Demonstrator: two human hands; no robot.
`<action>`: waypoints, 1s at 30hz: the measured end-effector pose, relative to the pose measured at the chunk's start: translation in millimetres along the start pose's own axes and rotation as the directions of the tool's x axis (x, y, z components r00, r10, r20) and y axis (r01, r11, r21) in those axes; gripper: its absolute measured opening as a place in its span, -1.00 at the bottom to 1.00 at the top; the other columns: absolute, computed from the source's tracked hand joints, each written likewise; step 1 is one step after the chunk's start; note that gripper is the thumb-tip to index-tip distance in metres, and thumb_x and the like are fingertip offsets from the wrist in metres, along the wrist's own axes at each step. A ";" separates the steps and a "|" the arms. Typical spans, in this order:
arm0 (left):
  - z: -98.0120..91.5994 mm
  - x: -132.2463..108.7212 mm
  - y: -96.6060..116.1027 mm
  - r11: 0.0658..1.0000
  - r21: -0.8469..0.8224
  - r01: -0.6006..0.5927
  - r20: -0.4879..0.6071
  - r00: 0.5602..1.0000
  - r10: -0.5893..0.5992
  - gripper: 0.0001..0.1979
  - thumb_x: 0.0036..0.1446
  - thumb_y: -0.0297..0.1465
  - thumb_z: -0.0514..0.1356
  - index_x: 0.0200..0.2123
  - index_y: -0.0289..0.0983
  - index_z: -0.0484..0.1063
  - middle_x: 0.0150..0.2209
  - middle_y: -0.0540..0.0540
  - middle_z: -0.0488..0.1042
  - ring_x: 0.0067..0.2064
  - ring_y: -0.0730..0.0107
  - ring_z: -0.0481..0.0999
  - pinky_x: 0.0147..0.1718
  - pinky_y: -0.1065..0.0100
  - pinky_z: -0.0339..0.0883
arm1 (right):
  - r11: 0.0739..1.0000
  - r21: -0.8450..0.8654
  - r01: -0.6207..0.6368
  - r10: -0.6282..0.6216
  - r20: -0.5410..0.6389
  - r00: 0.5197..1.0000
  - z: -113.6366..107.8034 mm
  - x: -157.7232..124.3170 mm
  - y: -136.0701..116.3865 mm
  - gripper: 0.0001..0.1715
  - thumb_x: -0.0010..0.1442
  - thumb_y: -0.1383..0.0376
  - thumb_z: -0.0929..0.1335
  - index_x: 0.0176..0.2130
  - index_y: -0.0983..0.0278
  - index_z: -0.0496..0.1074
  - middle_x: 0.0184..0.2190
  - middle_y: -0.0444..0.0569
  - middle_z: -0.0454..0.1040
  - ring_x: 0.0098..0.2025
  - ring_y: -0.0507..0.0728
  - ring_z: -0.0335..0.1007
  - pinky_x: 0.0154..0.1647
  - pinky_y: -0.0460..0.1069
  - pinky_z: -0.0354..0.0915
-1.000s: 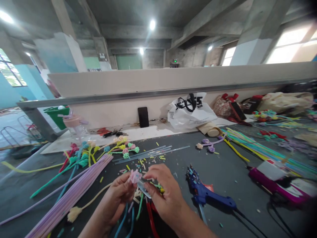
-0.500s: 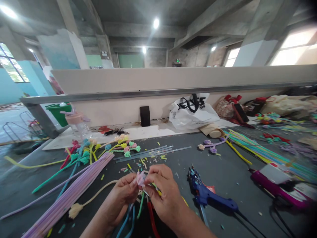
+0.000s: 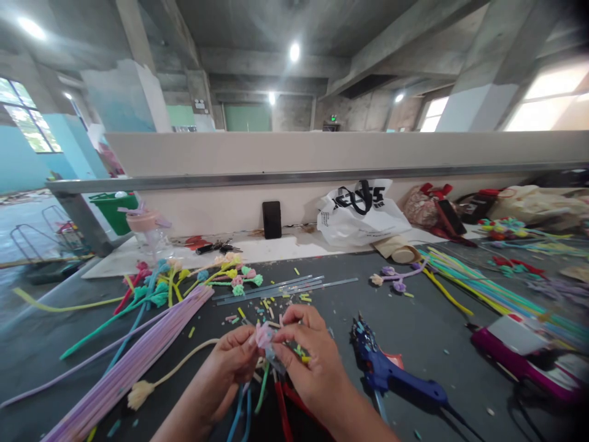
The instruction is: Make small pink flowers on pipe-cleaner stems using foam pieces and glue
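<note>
A small pink pipe-cleaner flower [image 3: 264, 335] is pinched in the fingertips of my left hand [image 3: 232, 356]. My right hand [image 3: 306, 353] is closed against the flower's right side, thumb and forefinger together; whether something small sits between them is hidden. Below the hands lie red-handled pliers [image 3: 281, 405], partly covered by my right hand. Blue pipe cleaners [image 3: 237, 414] and a green one [image 3: 262, 387] lie beside the pliers. A cream pipe-cleaner flower [image 3: 141, 393] with a long stem rests left of my left wrist.
A blue glue gun [image 3: 396, 374] lies to the right, a purple-and-white device [image 3: 515, 356] beyond it. Lilac pipe cleaners [image 3: 138, 368] are bundled at left. Clear glue sticks [image 3: 289, 288] and scattered clippings lie ahead. A phone [image 3: 272, 220] and white bag [image 3: 359, 215] stand at the back.
The right fingers have shifted slightly and show more of the pink flower. More of the red pliers' handles shows under my right hand. The whole view has moved a little.
</note>
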State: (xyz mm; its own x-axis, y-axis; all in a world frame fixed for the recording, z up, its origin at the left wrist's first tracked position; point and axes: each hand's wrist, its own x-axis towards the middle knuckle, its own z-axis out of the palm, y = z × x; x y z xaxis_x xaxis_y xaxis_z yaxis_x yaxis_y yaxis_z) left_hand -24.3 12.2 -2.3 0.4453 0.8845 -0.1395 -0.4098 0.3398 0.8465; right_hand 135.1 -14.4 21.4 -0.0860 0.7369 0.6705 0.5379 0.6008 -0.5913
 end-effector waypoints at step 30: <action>15.8 -6.0 0.4 0.996 -0.081 0.047 0.016 0.999 -0.046 -0.76 -0.09 -0.31 0.30 -0.58 -0.34 0.35 -0.63 0.11 0.08 -0.59 0.62 -0.10 -0.62 0.49 -0.20 | 0.997 0.073 0.037 -0.036 -0.004 0.999 4.5 -6.3 -1.7 -0.85 0.12 0.43 0.24 -0.41 0.26 0.35 -0.29 -0.02 0.28 -0.19 0.13 0.26 -0.18 0.05 0.25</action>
State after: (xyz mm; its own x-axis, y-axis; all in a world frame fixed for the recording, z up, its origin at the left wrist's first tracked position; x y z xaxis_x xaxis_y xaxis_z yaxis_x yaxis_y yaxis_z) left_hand -14.5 2.0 7.0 0.4763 0.8628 -0.1698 -0.4518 0.4058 0.7945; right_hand 130.9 -18.6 16.1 -0.1018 0.7132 0.6935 0.4717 0.6485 -0.5975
